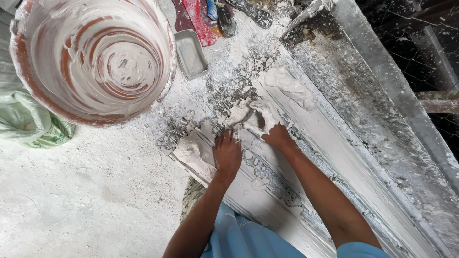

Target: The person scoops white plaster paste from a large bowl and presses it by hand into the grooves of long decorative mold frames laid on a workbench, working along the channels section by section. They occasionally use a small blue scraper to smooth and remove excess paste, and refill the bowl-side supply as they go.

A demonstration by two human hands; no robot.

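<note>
Down low, the left hand (227, 155) lies flat with its fingers spread, pressing on wet white plaster (193, 153). It grips nothing; the palm just pushes down. The right hand (273, 133) sits close beside it, a little farther up. Its fingers are curled around a soft lump of the same plaster, and they are so covered in white that I cannot tell where each fingertip ends.

Under both hands is a long mould (334, 157), shaped like a trough. Its long line runs slantwise, from the top near the middle down to the bottom right corner. One end points away from the person, past the right hand, and the other end runs back beside the right arm. The plaster lies inside this mould. One thick blob (289, 86) sits farther up the trough beyond the right hand, and smaller bits lie just below the left hand.

Up and away from the left hand stands a big round bucket (28, 91). It is reddish with white smears all around the inside. Just beside the bucket, beyond the fingers of the left hand, lies a small grey tray (190, 52). Past that tray are a red tool (198, 21) and a brush (225, 16). Far off on the left hand's side is a green sack (26, 124) on the dusty floor (86, 200).
</note>
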